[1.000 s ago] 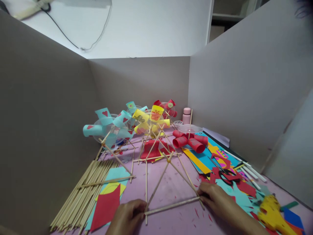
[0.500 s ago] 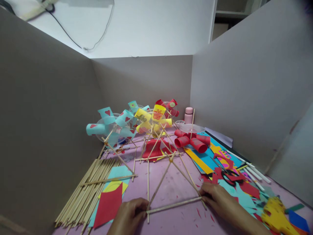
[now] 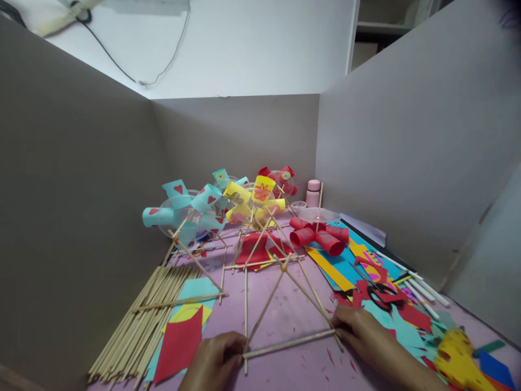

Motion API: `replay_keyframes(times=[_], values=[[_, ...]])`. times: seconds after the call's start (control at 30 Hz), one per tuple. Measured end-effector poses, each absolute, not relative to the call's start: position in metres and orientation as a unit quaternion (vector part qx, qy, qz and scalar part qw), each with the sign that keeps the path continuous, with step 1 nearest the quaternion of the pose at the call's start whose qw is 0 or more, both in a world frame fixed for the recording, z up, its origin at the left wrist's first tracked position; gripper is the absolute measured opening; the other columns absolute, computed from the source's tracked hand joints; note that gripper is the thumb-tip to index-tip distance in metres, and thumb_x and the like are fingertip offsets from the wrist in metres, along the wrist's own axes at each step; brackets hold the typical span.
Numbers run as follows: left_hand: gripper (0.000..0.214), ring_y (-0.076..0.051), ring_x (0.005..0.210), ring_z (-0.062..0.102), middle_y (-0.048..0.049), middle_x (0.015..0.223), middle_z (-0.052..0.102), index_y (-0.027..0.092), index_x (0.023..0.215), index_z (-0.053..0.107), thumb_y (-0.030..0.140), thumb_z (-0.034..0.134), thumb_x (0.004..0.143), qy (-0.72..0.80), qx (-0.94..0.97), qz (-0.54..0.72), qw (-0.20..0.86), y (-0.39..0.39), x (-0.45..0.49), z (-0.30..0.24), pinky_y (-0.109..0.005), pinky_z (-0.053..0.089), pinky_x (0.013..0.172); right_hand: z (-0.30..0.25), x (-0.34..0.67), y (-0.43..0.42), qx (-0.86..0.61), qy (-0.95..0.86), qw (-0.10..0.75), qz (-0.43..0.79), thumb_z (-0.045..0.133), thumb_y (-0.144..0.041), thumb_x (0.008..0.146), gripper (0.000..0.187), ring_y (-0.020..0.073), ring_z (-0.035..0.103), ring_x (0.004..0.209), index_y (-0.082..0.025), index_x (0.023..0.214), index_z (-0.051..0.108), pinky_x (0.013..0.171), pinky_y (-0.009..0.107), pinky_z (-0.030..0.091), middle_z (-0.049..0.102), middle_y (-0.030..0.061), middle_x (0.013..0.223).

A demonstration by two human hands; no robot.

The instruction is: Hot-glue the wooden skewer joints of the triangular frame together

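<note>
The fingers (image 3: 238,341) of the left hand (image 3: 212,363) are pinched narrow at one end of the front stick (image 3: 288,344), and those of the right hand (image 3: 360,328) close on its other end, so it spans the gap between them. The step in hand looks like fitting this stick across the feet of the wooden stick frame (image 3: 265,310); the next move seems to call for steady pressure at both corners, without twisting the legs, until the joints hold. Whether either corner is already fixed, I cannot tell. The frame stands on the near middle of the table (image 3: 280,374), between the hands. Its near face is a triangle of thin, pale sticks, two legs crossing at the top with short ends poking up past a yellowish blob. Behind rises a second, similar peak, and a long stick runs back along the table from each near corner to another crosspiece. The front stick slants slightly, its right end lying farther back.
</note>
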State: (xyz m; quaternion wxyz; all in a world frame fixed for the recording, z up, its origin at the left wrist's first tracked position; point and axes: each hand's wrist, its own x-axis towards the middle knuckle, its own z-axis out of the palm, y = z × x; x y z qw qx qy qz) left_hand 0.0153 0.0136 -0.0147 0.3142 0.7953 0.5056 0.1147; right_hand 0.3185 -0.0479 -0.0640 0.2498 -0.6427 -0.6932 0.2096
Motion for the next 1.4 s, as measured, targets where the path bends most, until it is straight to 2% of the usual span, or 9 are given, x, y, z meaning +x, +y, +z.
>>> replay_keyframes(times=[0.37,0.6,1.4], values=[[0.020,-0.015,0.069,0.061,0.0013,0.069,0.069,0.019,0.072,0.066,0.015,0.047,0.067,0.506,0.803,0.104,0.298,0.013,0.015,-0.015,-0.020,0.041,0.064,-0.066,0.319,-0.049,-0.644,-0.690,0.251,0.214,0.049,-0.015,0.079,0.014,0.0160,0.058,0.071,-0.018,0.073,0.061,0.065,0.025,0.039,0.064,0.0035,0.075],[0.022,-0.017,0.074,0.062,-0.0011,0.077,0.070,0.019,0.079,0.067,0.018,0.048,0.069,0.506,0.801,0.117,0.298,0.013,0.011,-0.022,-0.022,0.042,0.067,-0.067,0.320,-0.049,-0.641,-0.692,0.258,0.210,0.049,-0.016,0.079,0.014,0.0154,0.056,0.070,-0.018,0.072,0.061,0.065,0.025,0.039,0.063,0.0028,0.075],[0.023,-0.018,0.079,0.061,-0.0031,0.084,0.070,0.020,0.083,0.067,0.016,0.048,0.070,0.505,0.812,0.099,0.274,0.010,0.012,-0.016,-0.024,0.042,0.071,-0.064,0.317,-0.052,-0.642,-0.694,0.252,0.206,0.047,-0.017,0.082,0.013,0.0159,0.056,0.072,-0.018,0.075,0.057,0.066,0.026,0.040,0.063,0.0033,0.077]])
